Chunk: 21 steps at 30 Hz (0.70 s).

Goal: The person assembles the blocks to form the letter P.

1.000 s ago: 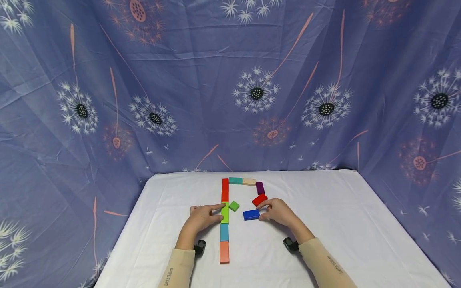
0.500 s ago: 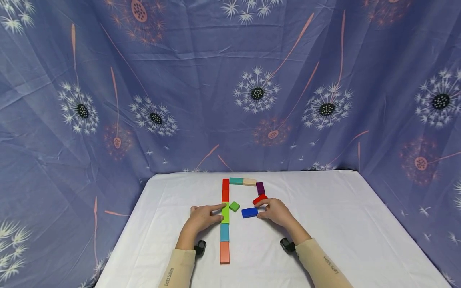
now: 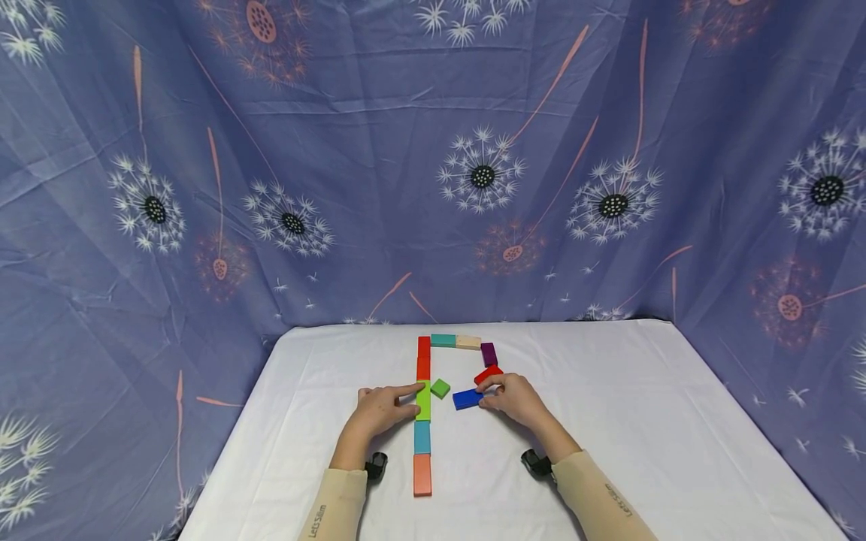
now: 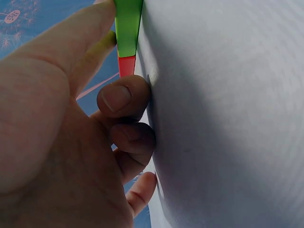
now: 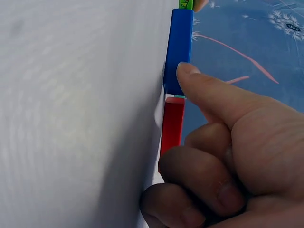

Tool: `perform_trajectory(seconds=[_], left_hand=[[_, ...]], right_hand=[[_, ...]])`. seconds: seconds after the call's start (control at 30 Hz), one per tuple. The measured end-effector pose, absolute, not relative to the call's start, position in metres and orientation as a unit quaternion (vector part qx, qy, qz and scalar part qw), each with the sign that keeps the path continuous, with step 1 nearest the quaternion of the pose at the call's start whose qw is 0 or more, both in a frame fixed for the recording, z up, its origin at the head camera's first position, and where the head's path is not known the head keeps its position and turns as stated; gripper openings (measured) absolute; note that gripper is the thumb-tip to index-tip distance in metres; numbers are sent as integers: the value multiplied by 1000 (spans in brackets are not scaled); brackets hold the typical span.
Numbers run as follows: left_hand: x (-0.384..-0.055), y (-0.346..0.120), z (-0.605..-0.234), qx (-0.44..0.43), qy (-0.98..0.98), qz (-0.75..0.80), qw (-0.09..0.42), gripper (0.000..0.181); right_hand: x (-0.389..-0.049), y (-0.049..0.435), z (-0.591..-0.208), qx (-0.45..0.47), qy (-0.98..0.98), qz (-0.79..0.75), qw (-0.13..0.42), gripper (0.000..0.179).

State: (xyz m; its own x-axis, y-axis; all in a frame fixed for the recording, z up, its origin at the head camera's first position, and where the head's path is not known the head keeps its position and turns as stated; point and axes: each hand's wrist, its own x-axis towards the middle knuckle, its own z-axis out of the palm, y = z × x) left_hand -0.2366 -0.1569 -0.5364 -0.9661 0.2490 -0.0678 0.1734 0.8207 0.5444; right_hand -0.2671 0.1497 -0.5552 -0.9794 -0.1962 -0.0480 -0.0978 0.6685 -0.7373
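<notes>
My left hand (image 3: 382,410) rests its thumb and forefinger on a lime-green block (image 3: 423,406), part of a straight column of blocks. In the left wrist view, its other fingers curl by the cloth beside the green block (image 4: 128,28). My right hand (image 3: 517,398) pinches the right end of a blue block (image 3: 465,400) between thumb and forefinger. The right wrist view shows the thumb on the blue block (image 5: 178,47), while the forefinger is mostly hidden. Just behind the blue block lies a tilted red block (image 3: 487,374). A small green block (image 3: 440,388) sits between the column and the blue block.
Red blocks (image 3: 423,357) top the column; a light-blue block (image 3: 422,437) and an orange block (image 3: 422,475) form its near end. Teal (image 3: 443,340), wooden (image 3: 468,343) and purple (image 3: 489,355) blocks run rightward from its far end. A patterned curtain (image 3: 379,188) hangs behind the white-covered table (image 3: 325,361).
My right hand has moved slightly left and away from me, and the blue block has shifted left with it, nearer the small green block. My left hand has stayed put.
</notes>
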Motion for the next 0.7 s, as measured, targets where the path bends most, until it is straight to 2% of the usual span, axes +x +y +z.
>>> perform_trajectory(seconds=[0.7], left_hand=[[-237,-156,-536,105,954,273,71,52]], right_hand=[[-274,141,-558,-70,920,-385,34,15]])
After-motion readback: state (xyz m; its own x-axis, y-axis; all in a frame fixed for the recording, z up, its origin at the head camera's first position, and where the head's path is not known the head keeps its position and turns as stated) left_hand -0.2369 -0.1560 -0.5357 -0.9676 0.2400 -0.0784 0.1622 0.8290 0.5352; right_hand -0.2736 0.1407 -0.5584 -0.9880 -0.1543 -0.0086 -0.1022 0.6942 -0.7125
